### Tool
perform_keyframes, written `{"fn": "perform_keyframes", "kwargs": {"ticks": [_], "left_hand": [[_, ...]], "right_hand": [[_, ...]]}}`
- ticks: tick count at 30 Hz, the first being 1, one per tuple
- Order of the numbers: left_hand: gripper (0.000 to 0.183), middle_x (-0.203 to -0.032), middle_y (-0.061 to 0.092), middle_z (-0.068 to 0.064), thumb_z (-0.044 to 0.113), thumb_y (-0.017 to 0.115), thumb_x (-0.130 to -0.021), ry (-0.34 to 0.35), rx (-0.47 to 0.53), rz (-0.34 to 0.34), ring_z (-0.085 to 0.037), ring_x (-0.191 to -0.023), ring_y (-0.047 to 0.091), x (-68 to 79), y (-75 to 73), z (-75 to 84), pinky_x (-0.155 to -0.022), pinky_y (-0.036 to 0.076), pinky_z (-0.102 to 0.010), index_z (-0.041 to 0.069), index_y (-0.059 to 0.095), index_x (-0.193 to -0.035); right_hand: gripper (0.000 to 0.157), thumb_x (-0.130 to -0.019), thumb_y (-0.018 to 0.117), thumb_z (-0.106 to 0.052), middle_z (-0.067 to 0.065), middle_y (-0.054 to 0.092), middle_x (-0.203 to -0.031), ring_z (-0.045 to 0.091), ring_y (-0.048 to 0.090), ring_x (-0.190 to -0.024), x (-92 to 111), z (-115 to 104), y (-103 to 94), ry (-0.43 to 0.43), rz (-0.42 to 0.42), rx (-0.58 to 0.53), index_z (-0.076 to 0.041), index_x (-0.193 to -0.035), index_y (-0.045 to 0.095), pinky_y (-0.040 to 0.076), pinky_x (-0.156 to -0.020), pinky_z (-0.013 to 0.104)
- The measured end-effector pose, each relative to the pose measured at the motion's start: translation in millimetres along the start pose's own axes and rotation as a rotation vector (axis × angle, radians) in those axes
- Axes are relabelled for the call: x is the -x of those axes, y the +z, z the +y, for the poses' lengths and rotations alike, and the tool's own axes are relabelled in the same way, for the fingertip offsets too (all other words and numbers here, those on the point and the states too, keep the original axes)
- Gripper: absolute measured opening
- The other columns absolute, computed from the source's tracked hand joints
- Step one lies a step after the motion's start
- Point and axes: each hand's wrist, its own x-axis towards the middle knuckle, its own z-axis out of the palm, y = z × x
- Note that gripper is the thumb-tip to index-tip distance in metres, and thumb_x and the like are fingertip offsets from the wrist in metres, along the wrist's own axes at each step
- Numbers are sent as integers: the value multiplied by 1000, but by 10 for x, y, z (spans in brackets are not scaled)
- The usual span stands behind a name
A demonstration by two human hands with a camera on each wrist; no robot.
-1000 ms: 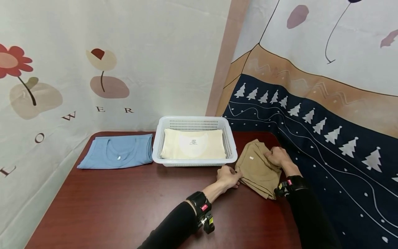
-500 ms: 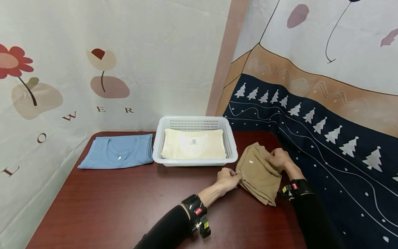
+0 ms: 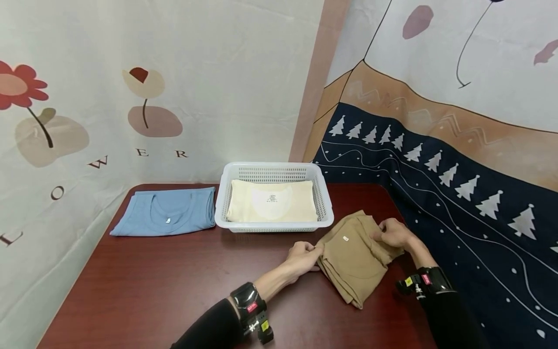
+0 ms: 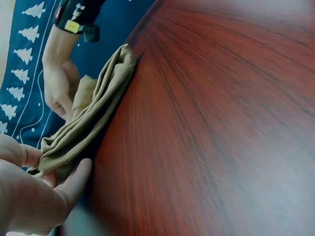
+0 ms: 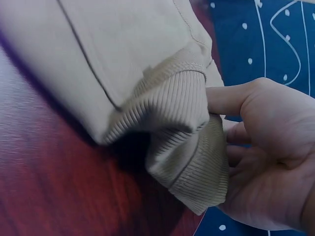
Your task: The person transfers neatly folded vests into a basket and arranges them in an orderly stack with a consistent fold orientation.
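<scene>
A folded khaki garment point(image 3: 355, 259) with ribbed edges and a small white label lies at a slant on the right of the table in the head view. My left hand point(image 3: 302, 258) pinches its left corner; in the left wrist view the thumb and fingers point(image 4: 74, 182) close on the layered ribbed edge. On the far side my right hand point(image 3: 394, 234) grips the opposite edge. Seen from the right wrist, the thumb lies on top of the ribbed cuff point(image 5: 182, 98) while the other fingers go beneath it, and a loose ribbed flap hangs down.
Behind my hands stands a white plastic basket point(image 3: 221, 203) holding a folded cream garment point(image 3: 272, 201). Left of it lies a folded blue T-shirt point(image 3: 174, 213). The reddish-brown table point(image 3: 174, 286) meets printed curtains at the back and a navy tree-patterned cloth point(image 3: 453, 232) at the right.
Both hands have brought the khaki garment toward the front and left, turning it slightly. It now sits farther from the basket. The basket and blue T-shirt have stayed put.
</scene>
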Motion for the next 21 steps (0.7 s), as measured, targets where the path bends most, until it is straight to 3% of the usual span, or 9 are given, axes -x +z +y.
{"fn": "perform_keyframes", "kwargs": {"ticks": [6, 12, 18, 21], "left_hand": [[35, -116, 74, -16, 32, 71, -109, -12, 82, -30, -23, -98, 82, 92, -252, -100, -89, 72, -42, -2, 67, -104], [27, -114, 72, -17, 22, 66, -110, -28, 142, -38, -20, -91, 80, 210, -557, -158, -91, 72, -41, -4, 64, -111], [23, -107, 67, -10, 22, 66, -108, -50, 117, 27, -15, -83, 75, 341, -824, -161, -80, 72, -36, -1, 62, -108], [22, -107, 65, -9, 23, 65, -108, -64, 94, 58, -15, -83, 72, 389, -943, -170, -74, 70, -34, 1, 61, -107]], "right_hand": [[40, -103, 79, -22, -8, 33, -62, 10, 32, -53, 166, -74, 124, -8, -36, -96, -13, -77, 51, 32, -51, 26], [23, -103, 80, -18, -4, 55, -69, 11, 52, -59, 339, -215, 285, -71, -115, -203, 2, -94, 73, 46, -56, 26], [34, -105, 78, -18, 7, 80, -94, 13, 73, -78, 443, -353, 452, -127, -233, -331, 11, -123, 74, 61, -69, 28], [38, -104, 79, -17, 11, 81, -101, 14, 75, -84, 479, -424, 543, -140, -276, -366, 11, -129, 72, 63, -73, 29]]}}
